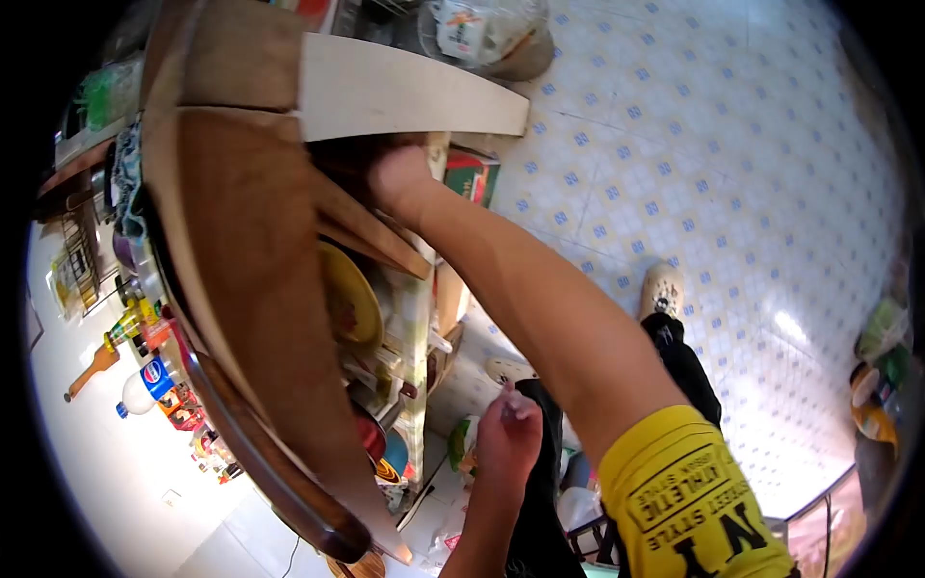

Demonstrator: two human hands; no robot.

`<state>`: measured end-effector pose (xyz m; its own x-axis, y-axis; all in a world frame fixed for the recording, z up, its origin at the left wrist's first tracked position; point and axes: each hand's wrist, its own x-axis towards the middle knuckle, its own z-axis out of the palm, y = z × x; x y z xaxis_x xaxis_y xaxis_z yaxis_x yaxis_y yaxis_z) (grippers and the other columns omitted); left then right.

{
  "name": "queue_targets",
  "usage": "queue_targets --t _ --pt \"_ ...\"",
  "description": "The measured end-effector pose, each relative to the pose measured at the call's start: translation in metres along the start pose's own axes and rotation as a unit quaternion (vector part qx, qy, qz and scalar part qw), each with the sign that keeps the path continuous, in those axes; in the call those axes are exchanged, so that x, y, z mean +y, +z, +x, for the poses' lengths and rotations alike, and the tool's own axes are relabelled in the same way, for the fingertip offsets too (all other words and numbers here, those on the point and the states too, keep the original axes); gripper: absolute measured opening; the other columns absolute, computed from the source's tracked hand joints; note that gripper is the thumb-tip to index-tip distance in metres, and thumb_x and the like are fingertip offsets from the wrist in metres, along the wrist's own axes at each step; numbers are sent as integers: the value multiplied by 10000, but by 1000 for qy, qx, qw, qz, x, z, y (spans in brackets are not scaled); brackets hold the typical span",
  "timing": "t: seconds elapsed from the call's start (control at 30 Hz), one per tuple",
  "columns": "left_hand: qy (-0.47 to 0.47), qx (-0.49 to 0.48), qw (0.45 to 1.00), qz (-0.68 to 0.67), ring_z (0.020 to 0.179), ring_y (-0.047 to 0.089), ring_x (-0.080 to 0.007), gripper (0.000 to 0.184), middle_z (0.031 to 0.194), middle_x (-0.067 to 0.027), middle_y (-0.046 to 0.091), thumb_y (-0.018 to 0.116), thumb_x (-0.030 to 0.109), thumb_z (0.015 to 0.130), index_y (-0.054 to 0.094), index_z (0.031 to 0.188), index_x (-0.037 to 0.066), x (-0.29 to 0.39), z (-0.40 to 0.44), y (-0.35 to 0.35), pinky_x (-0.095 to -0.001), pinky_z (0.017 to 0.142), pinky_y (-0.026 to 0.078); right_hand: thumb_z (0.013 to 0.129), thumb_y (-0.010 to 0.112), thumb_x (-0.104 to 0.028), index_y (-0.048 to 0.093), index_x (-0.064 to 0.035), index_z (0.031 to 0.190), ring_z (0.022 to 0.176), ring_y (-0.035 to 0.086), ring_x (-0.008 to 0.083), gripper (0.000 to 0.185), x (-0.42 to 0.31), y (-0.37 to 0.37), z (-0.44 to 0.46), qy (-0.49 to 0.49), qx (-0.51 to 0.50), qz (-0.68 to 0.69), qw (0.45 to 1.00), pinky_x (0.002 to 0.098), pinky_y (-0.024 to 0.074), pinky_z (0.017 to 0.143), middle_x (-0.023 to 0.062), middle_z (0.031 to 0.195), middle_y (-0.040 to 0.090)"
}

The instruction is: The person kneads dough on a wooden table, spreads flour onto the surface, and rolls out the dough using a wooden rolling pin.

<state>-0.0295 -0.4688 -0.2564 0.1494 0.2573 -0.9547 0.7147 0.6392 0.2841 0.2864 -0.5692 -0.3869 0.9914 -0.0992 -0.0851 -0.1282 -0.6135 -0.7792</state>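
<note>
My right hand [397, 178] reaches into a dark opening beside a white panel [405, 91] of the wooden cabinet [260, 241]; its fingers are hidden in shadow. The yellow sleeve lies at the lower right. Lower down, my left hand [511, 429] is closed, held up in front of my dark trousers. A small pale thing shows at its fingers, too small to name. Below the opening, a yellow round dish [350, 297] stands inside the cabinet.
A red and green box [472, 177] is beside the cabinet. Bottles [145, 387] and a wooden spatula [93, 372] are at the left. A bag-lined bin [501, 43] is at the top. My shoe [662, 289] rests on the patterned floor [752, 193]. Bags lie at the far right.
</note>
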Motion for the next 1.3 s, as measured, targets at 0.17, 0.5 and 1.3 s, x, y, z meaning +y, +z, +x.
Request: queue_targets --t 0.17,0.5,1.3 --pt "-76 -79 991 -81 709 563 -127 92 744 -25 554 565 73 1013 593 1056 -3 6 -7 -24 -253 629 481 921 585 -388 749 -147 1187 1185 625 274 395 -11 -19 4 162 -192 -116 961 451 488 935 106 1301 667" --pt "-53 -214 970 101 679 532 -126 44 761 -24 549 594 45 981 602 1007 10 -58 -112 29 -273 638 444 726 744 -170 623 -37 965 821 685 388 299 26 -335 -387 260 -165 -156 939 486 551 711 186 857 686" --pt "678 187 415 577 1080 552 -381 334 1055 -177 591 651 124 829 584 1132 -1 370 -161 -361 -532 966 409 838 749 -275 565 -113 1343 869 657 317 561 -438 -90 -197 -453 -370 -225 779 480 527 780 97 948 645"
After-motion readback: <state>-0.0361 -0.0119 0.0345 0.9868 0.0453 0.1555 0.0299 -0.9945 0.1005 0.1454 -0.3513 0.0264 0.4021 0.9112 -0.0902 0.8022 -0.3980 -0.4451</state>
